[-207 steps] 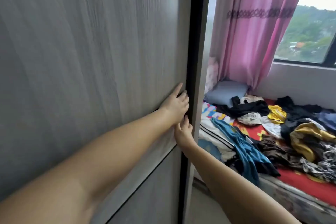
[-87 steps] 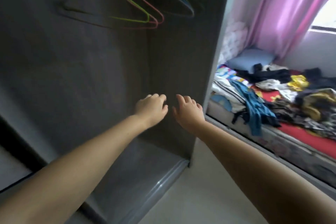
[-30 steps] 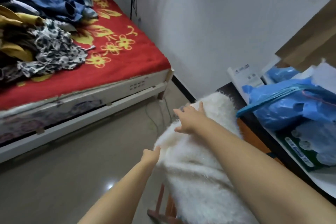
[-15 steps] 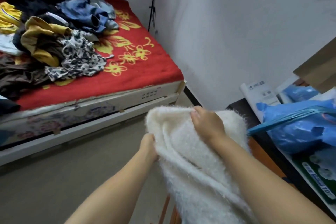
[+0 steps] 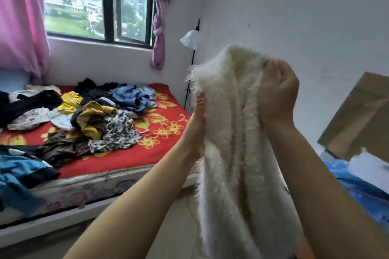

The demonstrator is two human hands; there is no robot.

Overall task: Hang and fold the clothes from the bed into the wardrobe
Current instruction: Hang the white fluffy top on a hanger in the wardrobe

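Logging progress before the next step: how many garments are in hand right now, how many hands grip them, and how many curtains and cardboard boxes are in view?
Fluffy white garment in hand: 1
Hands gripping it, left hand and right hand: 2
Pink curtains, one left of the window, one right: 2
Cardboard box: 1
Total: 6

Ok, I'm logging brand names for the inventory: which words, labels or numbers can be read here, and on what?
None can be read.
The fluffy white garment held by both hands shows no tag.
The cardboard box shows no print.
The blue plastic bag shows only blur.
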